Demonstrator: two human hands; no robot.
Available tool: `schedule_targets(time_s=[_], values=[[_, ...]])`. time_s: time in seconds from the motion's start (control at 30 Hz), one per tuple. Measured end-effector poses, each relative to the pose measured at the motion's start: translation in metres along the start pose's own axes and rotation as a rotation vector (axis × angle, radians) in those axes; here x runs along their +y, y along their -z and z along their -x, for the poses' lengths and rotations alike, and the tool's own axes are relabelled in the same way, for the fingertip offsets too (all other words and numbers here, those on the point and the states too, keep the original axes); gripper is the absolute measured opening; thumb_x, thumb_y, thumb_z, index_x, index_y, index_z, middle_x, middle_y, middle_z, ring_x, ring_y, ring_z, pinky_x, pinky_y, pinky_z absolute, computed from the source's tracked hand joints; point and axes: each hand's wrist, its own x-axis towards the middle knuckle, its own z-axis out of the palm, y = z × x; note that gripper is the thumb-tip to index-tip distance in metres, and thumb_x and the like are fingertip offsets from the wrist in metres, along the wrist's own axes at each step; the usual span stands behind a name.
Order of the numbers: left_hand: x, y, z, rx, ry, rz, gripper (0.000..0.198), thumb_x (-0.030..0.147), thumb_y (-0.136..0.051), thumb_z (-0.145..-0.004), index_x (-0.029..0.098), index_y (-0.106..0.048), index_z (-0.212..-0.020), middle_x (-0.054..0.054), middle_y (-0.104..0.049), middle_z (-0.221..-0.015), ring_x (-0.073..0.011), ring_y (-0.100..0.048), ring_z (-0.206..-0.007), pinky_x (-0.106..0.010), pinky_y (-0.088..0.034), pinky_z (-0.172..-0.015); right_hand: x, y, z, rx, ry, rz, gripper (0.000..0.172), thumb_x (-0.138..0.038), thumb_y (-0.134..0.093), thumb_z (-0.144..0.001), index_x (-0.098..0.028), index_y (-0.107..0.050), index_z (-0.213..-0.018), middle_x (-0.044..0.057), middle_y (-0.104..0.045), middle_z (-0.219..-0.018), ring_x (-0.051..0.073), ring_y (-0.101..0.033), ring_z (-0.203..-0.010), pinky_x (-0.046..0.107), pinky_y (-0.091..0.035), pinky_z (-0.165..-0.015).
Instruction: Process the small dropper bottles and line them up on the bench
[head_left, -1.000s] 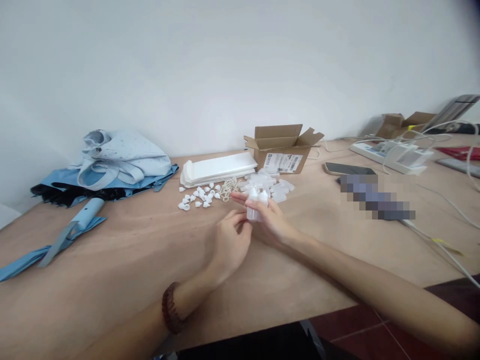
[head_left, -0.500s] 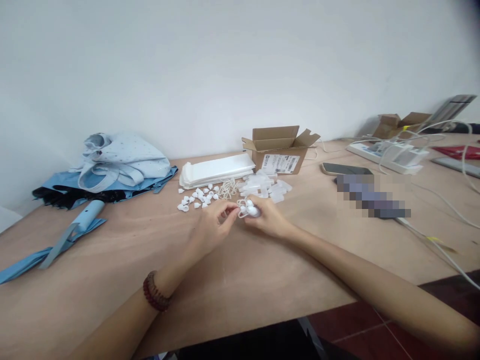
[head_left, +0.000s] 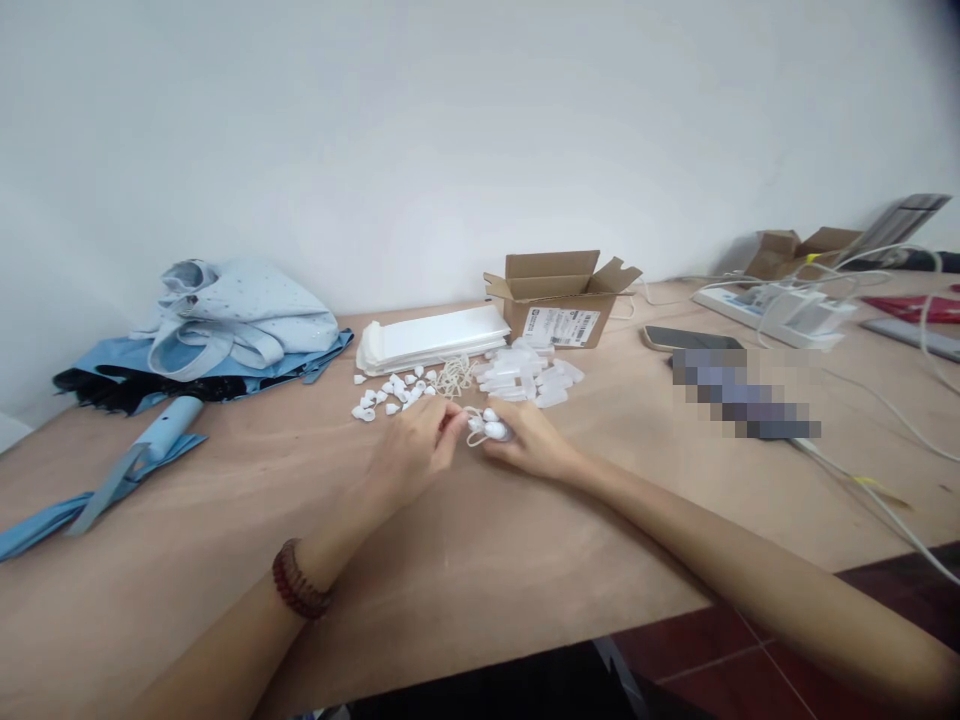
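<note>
Two grips (head_left: pixel 412 440) (head_left: pixel 534 440), two cardboard boxes (head_left: pixel 551 275) (head_left: pixel 780 252)

"What's hidden?"
"The right hand (head_left: pixel 534 440) hides part of what may be little bottles (head_left: pixel 496 430)."
"And the white label (head_left: pixel 561 327)?"
"Too tiny to read. The blue strap (head_left: pixel 37 525) gets cut off, left."

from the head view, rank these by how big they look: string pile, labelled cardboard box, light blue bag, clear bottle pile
Largest to smallest:
1. Light blue bag
2. Labelled cardboard box
3. Clear bottle pile
4. String pile
</note>
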Motion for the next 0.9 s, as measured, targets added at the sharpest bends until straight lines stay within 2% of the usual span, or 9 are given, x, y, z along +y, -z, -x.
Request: schedule_targets(time_s=[0.17,0.23,0.37,0.43,0.53,0.67,0.73,0.83,0.9], values=[[0.005,0.012,-0.006,0.189,0.119,0.079,0.021,0.027,-0.049,-0.089,0.017,-0.056,-0.072,0.001,-0.059,-0.065,-0.0125,-0.054,-0.063,-0.024,-0.039,-0.061,0.004,-0.002,0.0,0.039,0.016,0.074,0.011,-0.016,-0.054,-0.073,-0.02,-0.043,-0.076,-0.002,-0.051,-0.067,0.012,-0.044,-0.06,0.021,-0.029,-0.057],[0.007,0.013,-0.006,0.147,0.047,0.096,0.021,0.028,-0.053,-0.088,0.017,-0.058,-0.071,0.001,-0.059,-0.065,-0.0121,-0.053,-0.062,-0.024,-0.039,-0.062,0.007,-0.005,0.0,0.035,0.009,0.115,0.011,-0.017,-0.054,-0.075,-0.019,-0.044,-0.078,0.0,-0.053,-0.071,0.013,-0.046,-0.062,0.021,-0.029,-0.057],[0.007,0.003,-0.003,-0.035,-0.155,0.007,0.021,0.026,-0.05,-0.089,0.016,-0.058,-0.073,-0.002,-0.058,-0.069,-0.014,-0.052,-0.066,-0.026,-0.038,-0.063,0.009,-0.01,0.0,0.009,0.018,0.192,0.01,-0.02,-0.053,-0.078,-0.019,-0.044,-0.079,0.003,-0.056,-0.077,0.016,-0.05,-0.068,0.023,-0.03,-0.058],[0.006,0.0,-0.002,-0.038,-0.171,-0.075,0.025,0.024,-0.044,-0.091,0.016,-0.053,-0.07,-0.003,-0.055,-0.067,-0.0142,-0.049,-0.064,-0.027,-0.036,-0.061,0.008,-0.011,-0.001,-0.005,0.013,0.211,0.009,-0.019,-0.053,-0.078,-0.019,-0.044,-0.08,0.003,-0.057,-0.078,0.016,-0.05,-0.069,0.023,-0.032,-0.059],[0.007,0.005,-0.004,0.07,-0.106,-0.143,0.028,0.023,-0.04,-0.092,0.017,-0.049,-0.066,-0.002,-0.051,-0.064,-0.0137,-0.047,-0.062,-0.027,-0.034,-0.06,0.003,-0.012,-0.004,-0.034,-0.01,0.215,0.01,-0.016,-0.053,-0.078,-0.018,-0.046,-0.085,0.005,-0.058,-0.082,0.017,-0.052,-0.071,0.024,-0.035,-0.062],[0.008,0.017,-0.01,0.239,0.101,-0.123,0.03,0.028,-0.044,-0.091,0.017,-0.048,-0.064,0.001,-0.049,-0.059,-0.0121,-0.045,-0.057,-0.025,-0.033,-0.057,-0.003,-0.013,-0.006,-0.069,-0.037,0.237,0.014,-0.015,-0.052,-0.079,-0.017,-0.047,-0.091,0.007,-0.06,-0.089,0.019,-0.054,-0.078,0.026,-0.038,-0.065],[0.008,0.016,-0.011,0.164,0.137,-0.047,0.028,0.029,-0.047,-0.09,0.017,-0.052,-0.065,0.002,-0.051,-0.06,-0.0116,-0.045,-0.057,-0.025,-0.033,-0.057,-0.003,-0.013,-0.005,-0.085,-0.03,0.276,0.016,-0.014,-0.054,-0.077,-0.017,-0.046,-0.091,0.008,-0.06,-0.09,0.019,-0.054,-0.08,0.026,-0.038,-0.065],[0.006,0.009,-0.01,-0.063,0.079,0.043,0.025,0.03,-0.052,-0.087,0.017,-0.056,-0.066,0.0,-0.056,-0.065,-0.013,-0.049,-0.064,-0.025,-0.035,-0.061,-0.003,-0.015,-0.004,-0.098,0.018,0.338,0.018,-0.01,-0.054,-0.074,-0.018,-0.045,-0.087,0.009,-0.059,-0.092,0.021,-0.054,-0.085,0.027,-0.038,-0.067],[0.006,0.005,-0.01,-0.149,0.053,0.065,0.027,0.03,-0.054,-0.085,0.017,-0.056,-0.062,0.0,-0.056,-0.064,-0.0138,-0.05,-0.065,-0.026,-0.035,-0.062,-0.004,-0.017,-0.004,-0.099,0.051,0.346,0.018,-0.009,-0.053,-0.074,-0.018,-0.045,-0.087,0.009,-0.059,-0.092,0.021,-0.054,-0.086,0.027,-0.038,-0.067]])
